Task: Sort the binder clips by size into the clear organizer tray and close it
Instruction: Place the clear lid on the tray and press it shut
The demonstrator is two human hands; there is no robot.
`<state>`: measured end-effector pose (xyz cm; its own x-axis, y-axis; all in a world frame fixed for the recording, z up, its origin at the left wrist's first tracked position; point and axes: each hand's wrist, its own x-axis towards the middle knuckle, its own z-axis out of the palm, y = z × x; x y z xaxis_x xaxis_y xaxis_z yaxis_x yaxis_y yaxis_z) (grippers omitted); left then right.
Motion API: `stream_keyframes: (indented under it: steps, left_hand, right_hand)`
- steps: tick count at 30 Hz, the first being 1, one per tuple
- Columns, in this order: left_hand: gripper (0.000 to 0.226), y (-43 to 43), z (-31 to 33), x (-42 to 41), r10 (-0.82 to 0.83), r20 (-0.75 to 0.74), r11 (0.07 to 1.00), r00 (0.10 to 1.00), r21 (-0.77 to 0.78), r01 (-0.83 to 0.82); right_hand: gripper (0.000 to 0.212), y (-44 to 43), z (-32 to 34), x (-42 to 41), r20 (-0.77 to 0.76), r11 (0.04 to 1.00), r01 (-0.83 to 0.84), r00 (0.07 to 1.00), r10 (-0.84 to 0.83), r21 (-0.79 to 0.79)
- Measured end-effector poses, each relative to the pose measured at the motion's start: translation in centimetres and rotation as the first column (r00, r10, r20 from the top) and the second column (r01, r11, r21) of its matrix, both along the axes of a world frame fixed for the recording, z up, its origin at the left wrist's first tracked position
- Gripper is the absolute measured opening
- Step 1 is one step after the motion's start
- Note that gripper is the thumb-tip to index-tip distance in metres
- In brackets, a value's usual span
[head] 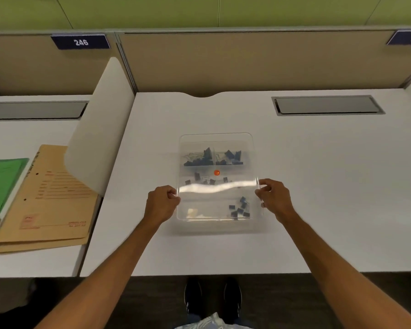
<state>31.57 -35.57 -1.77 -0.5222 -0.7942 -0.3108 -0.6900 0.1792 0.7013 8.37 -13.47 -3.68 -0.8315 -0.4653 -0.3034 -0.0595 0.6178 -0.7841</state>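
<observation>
Head view shows a white desk (pixel 294 186) with a clear organizer tray (pixel 215 224) in the middle of it, a little nearer to the person than to the far partition. Both hands are at the tray. The left hand (pixel 160 205) is closed on the left edge of a clear lid (pixel 217 186), fingers curled and the thumb pressed on the rim. The right hand (pixel 274 198) is closed on the right edge of the same lid in the same way. The lid lies over the tray and covers it; a bright band of light reflects across it. I cannot tell if the lid is fully pressed down or is a little above the tray.

Through the plastic I see blue binder clips in separate compartments. The large clips (pixel 199 156) are in the far left compartment, and another group of big clips (pixel 231 156) is in the far right one. The small dark clips (pixel 203 180) are spread in the middle row. A group of small blue clips (pixel 240 208) is in the near right compartment. In the near left compartment there is something pale, too blurred to name. A small orange dot (pixel 216 172) shows near the tray centre.

On the neighbouring desk at the left lie a tan folder (pixel 50 210) and a green folder (pixel 0 181).
</observation>
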Motion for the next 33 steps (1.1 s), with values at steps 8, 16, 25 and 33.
stream_keyframes:
  steps: [8, 16, 25, 33]
  left_hand:
    - [0.024, 0.6, -0.6, 0.4, 0.002, 0.029, 0.999, 1.000, -0.038, 0.000]
    - [0.027, 0.2, -1.7, 0.6, 0.054, 0.017, 0.998, 0.998, 0.039, -0.055]
    - [0.018, 0.4, -2.3, 0.3, 0.040, 0.009, 0.999, 0.999, 0.023, -0.040]
    - [0.050, 0.3, -2.0, 0.9, 0.133, -0.080, 0.980, 0.988, 0.156, -0.119]
  right_hand:
    - [0.037, 0.1, -1.0, 0.2, 0.008, 0.998, 0.022, 1.000, -0.023, 0.059]
    - [0.040, 0.0, -1.6, 0.2, -0.019, 0.995, 0.005, 1.000, -0.003, 0.100]
    - [0.040, 0.2, -1.3, 0.6, -0.030, 0.994, -0.027, 0.999, 0.030, 0.103]
    - [0.054, -0.4, -1.1, 2.5, -0.264, 0.987, -0.055, 0.960, 0.095, 0.154]
